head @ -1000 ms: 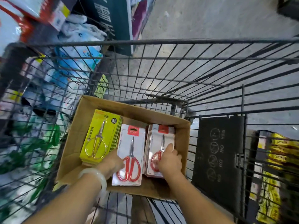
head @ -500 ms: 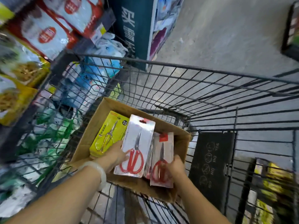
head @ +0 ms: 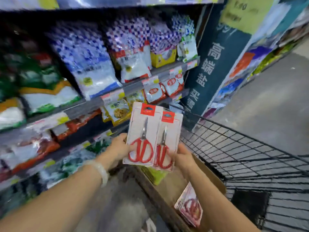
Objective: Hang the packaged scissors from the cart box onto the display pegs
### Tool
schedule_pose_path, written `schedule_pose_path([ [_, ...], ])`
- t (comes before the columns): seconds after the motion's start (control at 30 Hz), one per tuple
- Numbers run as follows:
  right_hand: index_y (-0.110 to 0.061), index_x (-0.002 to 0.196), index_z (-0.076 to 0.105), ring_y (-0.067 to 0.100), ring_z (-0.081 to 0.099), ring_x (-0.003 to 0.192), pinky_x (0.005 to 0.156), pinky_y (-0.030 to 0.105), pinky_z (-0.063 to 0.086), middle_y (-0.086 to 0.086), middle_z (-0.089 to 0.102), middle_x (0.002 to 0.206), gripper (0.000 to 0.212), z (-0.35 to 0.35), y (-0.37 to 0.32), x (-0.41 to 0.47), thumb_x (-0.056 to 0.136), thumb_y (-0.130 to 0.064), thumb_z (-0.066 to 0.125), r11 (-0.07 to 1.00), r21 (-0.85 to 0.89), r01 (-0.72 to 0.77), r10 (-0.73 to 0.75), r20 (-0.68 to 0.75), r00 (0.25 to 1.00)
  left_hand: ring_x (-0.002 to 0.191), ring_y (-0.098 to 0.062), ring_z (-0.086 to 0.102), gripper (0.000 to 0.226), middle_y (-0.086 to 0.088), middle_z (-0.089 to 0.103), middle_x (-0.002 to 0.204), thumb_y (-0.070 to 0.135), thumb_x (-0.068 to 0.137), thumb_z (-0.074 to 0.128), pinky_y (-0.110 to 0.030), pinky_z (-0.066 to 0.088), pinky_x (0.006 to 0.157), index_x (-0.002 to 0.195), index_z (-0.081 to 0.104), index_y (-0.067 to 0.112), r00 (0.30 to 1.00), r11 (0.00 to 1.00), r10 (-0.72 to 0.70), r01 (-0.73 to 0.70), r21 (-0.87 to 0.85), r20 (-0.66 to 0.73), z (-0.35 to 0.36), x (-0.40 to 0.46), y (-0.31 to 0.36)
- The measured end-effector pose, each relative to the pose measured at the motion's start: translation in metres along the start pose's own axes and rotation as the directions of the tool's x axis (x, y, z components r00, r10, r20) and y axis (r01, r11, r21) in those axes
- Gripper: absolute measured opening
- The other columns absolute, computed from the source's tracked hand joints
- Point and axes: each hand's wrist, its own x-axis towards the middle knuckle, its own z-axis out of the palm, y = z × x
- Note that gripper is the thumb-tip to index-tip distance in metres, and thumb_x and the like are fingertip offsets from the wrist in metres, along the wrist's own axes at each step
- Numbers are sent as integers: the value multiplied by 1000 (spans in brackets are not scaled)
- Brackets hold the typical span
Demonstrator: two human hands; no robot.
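The left hand (head: 119, 149) pinches one scissors pack (head: 142, 133); the right hand (head: 181, 157) grips another pack (head: 168, 139), both above the cart box (head: 209, 178). No pegs show on the blurry shelves (head: 93, 104), so a pack could slip and fall.

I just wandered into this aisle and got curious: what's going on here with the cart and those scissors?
A person is restocking. Their left hand holds one pack of red-handled scissors and their right hand holds another pack, both lifted above the cardboard box in the wire cart. More scissor packs remain in the box. The packs are held up toward shelves of bagged goods; nothing is hung yet, and no display pegs are visible.
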Motion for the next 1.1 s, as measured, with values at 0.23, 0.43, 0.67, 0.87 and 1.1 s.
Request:
schedule_pose_path([
  [0.23,0,116,57,11,63,74,81,36,54,11,67,103,30,199,-15,-112,87,7,57,949,-218,228,-131,383,914,96,-24,63,32,-11,67,110,3,84,66,-29,55,78,115,61,1,914,989,13,-72,-132,-404,-183,-175,-80],
  [0.43,-15,116,58,21,63,99,92,40,52,3,65,111,30,371,17,-247,87,-7,63,879,-277,388,-82,713,696,97,-22,60,29,-13,65,110,-6,83,63,-43,50,95,111,61,0,715,955,-127,-99,-279,-688,-303,-356,-176],
  [0.67,-9,121,58,26,63,107,97,39,49,8,64,118,33,520,56,-384,88,-6,60,791,-251,558,6,915,403,95,-31,67,17,-15,69,102,1,82,66,-47,53,89,99,63,6,437,895,-329,-139,-424,-837,-382,-513,-274],
  [0.87,-21,111,57,18,67,91,89,36,54,1,67,102,24,626,97,-470,90,-9,58,783,-221,581,126,972,199,97,-28,66,28,-10,69,106,7,84,66,-44,53,90,111,61,8,236,865,-440,-148,-479,-867,-434,-604,-333],
  [1.1,-18,115,57,19,65,96,85,28,54,3,65,110,28,765,134,-548,90,-3,56,779,-158,607,153,986,60,79,-20,62,17,-6,65,95,6,86,64,-31,50,77,101,57,12,86,864,-458,-191,-466,-885,-534,-675,-380],
])
